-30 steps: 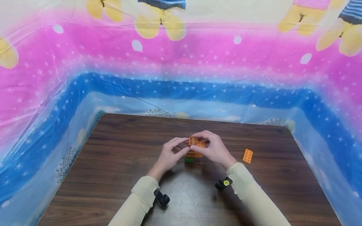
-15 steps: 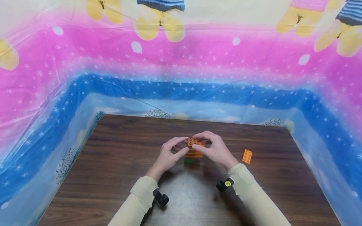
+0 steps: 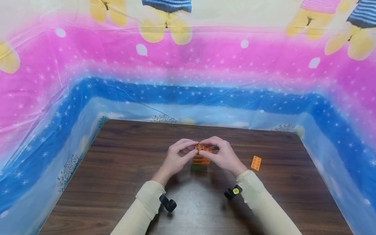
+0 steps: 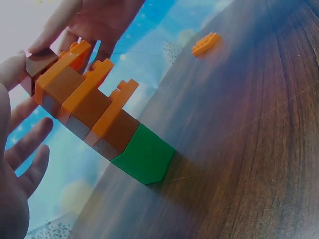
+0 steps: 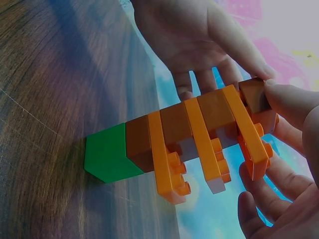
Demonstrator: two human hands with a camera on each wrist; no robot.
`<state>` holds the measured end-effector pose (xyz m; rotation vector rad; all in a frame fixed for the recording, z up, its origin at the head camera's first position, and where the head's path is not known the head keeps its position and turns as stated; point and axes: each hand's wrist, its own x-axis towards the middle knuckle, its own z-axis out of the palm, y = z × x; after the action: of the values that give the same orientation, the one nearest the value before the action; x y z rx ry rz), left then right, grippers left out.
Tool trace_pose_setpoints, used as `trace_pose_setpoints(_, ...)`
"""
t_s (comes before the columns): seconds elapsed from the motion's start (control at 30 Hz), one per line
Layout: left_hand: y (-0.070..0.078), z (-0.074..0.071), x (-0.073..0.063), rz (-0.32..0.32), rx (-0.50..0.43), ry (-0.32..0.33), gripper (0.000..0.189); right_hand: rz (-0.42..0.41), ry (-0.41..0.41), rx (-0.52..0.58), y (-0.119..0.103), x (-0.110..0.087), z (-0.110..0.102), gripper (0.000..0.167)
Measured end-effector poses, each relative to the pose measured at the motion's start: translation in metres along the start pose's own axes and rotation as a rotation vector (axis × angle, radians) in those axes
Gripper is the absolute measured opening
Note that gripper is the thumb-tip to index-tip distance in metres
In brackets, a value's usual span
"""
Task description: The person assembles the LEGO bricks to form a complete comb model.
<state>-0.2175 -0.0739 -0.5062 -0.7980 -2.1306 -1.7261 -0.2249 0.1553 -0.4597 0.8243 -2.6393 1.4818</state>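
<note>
A tower of toy building bricks (image 3: 201,161) stands upright on the table, with a green brick (image 4: 144,155) at its base. Above that, brown bricks (image 5: 180,122) alternate with thin orange bricks (image 5: 205,144) that jut out on the right side. At the very top is a small brown brick (image 5: 255,94), slightly askew to the column. My left hand (image 3: 175,158) pinches this top brick from the left, thumb in front and forefinger behind. From the right, my right hand (image 3: 221,154) pinches it too, its thumb against the near face. Other fingers spread loosely behind the tower.
A loose thin orange brick (image 3: 256,163) lies studs up on the wooden table (image 3: 123,182), to the right of the tower. A printed pink and blue cloth (image 3: 188,71) hangs around the table's far and side edges.
The left thumb and fingertips have moved in to the right, against the top brick. The right thumb has shifted slightly along it. The loose orange brick has stayed put.
</note>
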Motion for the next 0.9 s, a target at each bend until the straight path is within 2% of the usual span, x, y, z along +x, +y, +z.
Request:
trace_pose_setpoints(0.3, 0.000, 0.003, -0.003, -0.041, 0.012, 0.021, 0.028, -0.007, 0.011, -0.004, 0.002, -0.002, 0.001, 0.031)
trace_pose_setpoints(0.63, -0.003, 0.007, -0.007, -0.054, -0.005, 0.050, 0.030, -0.001, 0.021, 0.018, 0.004, -0.003, 0.005, 0.030)
trace_pose_setpoints(0.87, 0.034, 0.005, -0.007, -0.070, 0.014, 0.062, 0.029, -0.006, 0.049, 0.037, 0.009, -0.004, 0.009, 0.028)
trace_pose_setpoints(0.9, 0.034, 0.005, -0.007, -0.070, 0.017, 0.062, 0.029, -0.004, 0.054, 0.038, 0.009, -0.004, 0.010, 0.028)
